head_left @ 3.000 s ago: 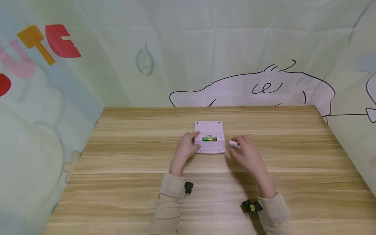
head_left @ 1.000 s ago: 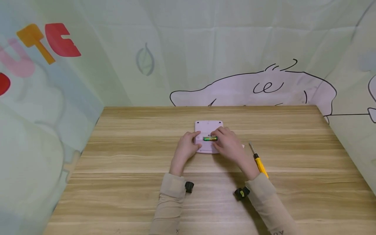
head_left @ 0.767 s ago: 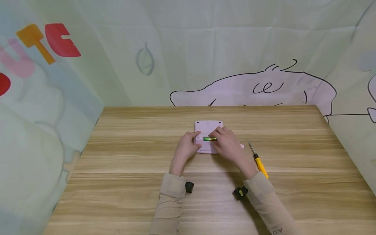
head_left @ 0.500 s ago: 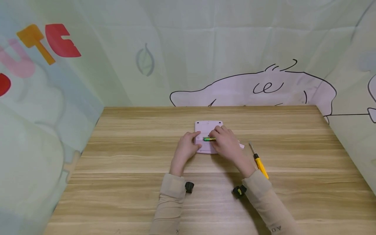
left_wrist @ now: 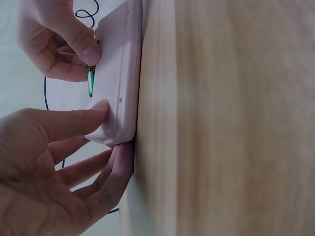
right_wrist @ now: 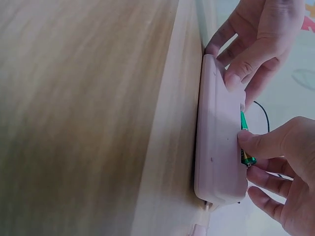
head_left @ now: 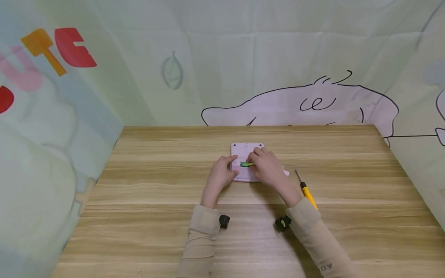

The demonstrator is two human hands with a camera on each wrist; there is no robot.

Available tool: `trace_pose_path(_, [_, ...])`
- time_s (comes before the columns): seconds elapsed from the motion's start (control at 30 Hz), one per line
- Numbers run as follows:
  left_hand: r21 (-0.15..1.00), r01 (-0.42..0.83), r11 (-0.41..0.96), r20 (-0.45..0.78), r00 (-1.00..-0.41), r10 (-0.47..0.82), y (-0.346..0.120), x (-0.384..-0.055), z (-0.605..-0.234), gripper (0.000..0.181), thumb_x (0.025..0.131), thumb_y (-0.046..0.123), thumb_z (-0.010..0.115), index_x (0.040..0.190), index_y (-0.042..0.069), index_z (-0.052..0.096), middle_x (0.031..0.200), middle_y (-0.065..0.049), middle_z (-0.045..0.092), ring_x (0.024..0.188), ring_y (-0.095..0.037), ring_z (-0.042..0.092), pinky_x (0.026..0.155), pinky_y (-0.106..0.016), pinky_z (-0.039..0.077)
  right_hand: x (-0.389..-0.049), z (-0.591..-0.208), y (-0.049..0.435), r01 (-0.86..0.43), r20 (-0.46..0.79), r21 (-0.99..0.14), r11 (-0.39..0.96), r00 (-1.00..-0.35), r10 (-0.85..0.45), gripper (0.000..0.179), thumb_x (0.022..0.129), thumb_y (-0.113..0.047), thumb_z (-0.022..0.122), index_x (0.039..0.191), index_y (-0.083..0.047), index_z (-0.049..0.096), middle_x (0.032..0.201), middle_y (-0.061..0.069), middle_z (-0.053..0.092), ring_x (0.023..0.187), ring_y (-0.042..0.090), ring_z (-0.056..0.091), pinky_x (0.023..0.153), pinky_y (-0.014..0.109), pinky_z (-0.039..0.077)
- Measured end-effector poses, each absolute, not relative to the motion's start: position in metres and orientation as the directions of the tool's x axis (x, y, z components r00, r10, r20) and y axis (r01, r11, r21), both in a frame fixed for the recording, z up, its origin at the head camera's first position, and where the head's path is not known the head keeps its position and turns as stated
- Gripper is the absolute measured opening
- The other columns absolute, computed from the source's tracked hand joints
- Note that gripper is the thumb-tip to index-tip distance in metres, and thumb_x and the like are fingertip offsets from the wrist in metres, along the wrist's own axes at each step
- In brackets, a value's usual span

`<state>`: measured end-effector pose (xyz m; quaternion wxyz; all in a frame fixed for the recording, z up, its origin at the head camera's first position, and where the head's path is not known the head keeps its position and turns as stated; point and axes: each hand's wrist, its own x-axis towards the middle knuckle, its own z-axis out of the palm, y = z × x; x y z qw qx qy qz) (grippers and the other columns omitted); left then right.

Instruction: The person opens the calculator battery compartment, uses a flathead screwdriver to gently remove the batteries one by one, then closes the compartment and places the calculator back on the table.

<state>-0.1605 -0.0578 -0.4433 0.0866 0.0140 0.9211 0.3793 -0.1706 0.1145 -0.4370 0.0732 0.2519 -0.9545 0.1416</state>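
Observation:
A pale pink calculator (head_left: pixel 239 149) lies back side up on the wooden table. My left hand (head_left: pixel 219 172) holds it by its left edge, thumb on the back and fingers along the side. In its compartment sits a green battery (head_left: pixel 245 164), and my right hand (head_left: pixel 268 168) pinches the right end. From the right wrist view, that battery (right_wrist: pixel 244 120) is tilted, its right end up out of the slot between thumb and fingers. A small pink battery cover (head_left: pixel 286 172) lies right of the calculator, partly hidden by my right hand.
A screwdriver (head_left: pixel 307 194) with a yellow handle lies to the right, beside my right forearm, its handle end overlapped by the sleeve. A printed cloth (head_left: pixel 222 69) hangs behind the table (head_left: pixel 167 231) and along its sides.
My right hand has left the battery cover on the table and moved left to the battery, pinching its right end. The screwdriver has come into view. My left hand stays put.

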Motion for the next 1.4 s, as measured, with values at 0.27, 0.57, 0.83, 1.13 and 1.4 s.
trace_pose_path(0.27, [0.701, -0.045, 0.712, -0.154, -0.984, 0.089, -0.0574, -0.1610, -0.4424, 0.052, 0.086, 0.014, 0.071, 0.135, 0.015, 0.056, 0.126, -0.017, 0.059, 0.116, -0.030, 0.057, 0.100, -0.045, 0.047, -0.1724, -0.4361, 0.1143, -0.495, 0.190, -0.223, 0.840, -0.867, -0.461, 0.011, 0.084, -0.010, 0.071, 0.095, -0.010, 0.067, 0.096, 0.003, 0.062, 0.093, 0.022, 0.055, 0.087, 0.043, 0.050])
trace_pose_path(0.57, [0.700, -0.020, 0.713, -0.128, -0.987, 0.099, -0.0573, -0.1631, -0.4438, 0.053, 0.083, 0.009, 0.072, 0.134, 0.012, 0.057, 0.121, -0.017, 0.061, 0.096, -0.024, 0.056, 0.087, -0.038, 0.049, -0.1718, -0.4338, 0.1129, -0.519, 0.211, -0.160, 0.840, -0.849, -0.484, 0.009, 0.085, -0.011, 0.070, 0.094, -0.010, 0.066, 0.094, 0.003, 0.062, 0.090, 0.022, 0.054, 0.079, 0.038, 0.046])
trace_pose_path(0.83, [0.702, -0.031, 0.712, -0.137, -0.986, 0.092, -0.0569, -0.1625, -0.4441, 0.053, 0.083, 0.009, 0.072, 0.134, 0.012, 0.058, 0.122, -0.016, 0.061, 0.093, -0.022, 0.053, 0.086, -0.037, 0.048, -0.1699, -0.4327, 0.1128, -0.525, 0.222, -0.118, 0.843, -0.841, -0.493, 0.009, 0.085, -0.011, 0.069, 0.094, -0.010, 0.066, 0.093, 0.004, 0.062, 0.088, 0.022, 0.053, 0.078, 0.038, 0.043])
trace_pose_path(1.13, [0.710, -0.054, 0.702, -0.156, -0.984, 0.082, -0.0566, -0.1611, -0.4432, 0.053, 0.084, 0.009, 0.071, 0.135, 0.013, 0.056, 0.126, -0.017, 0.059, 0.100, -0.023, 0.055, 0.093, -0.041, 0.049, -0.1680, -0.4333, 0.1123, -0.525, 0.235, -0.099, 0.845, -0.838, -0.492, 0.010, 0.085, -0.011, 0.070, 0.094, -0.010, 0.066, 0.092, 0.003, 0.061, 0.086, 0.022, 0.052, 0.078, 0.037, 0.042])
trace_pose_path(1.4, [0.709, -0.056, 0.703, -0.157, -0.984, 0.080, -0.0567, -0.1608, -0.4434, 0.053, 0.084, 0.010, 0.071, 0.135, 0.013, 0.056, 0.125, -0.016, 0.060, 0.095, -0.022, 0.054, 0.088, -0.039, 0.049, -0.1672, -0.4356, 0.1123, -0.530, 0.258, -0.082, 0.844, -0.829, -0.496, 0.011, 0.084, -0.012, 0.071, 0.093, -0.010, 0.066, 0.091, 0.003, 0.061, 0.085, 0.021, 0.051, 0.076, 0.035, 0.039])
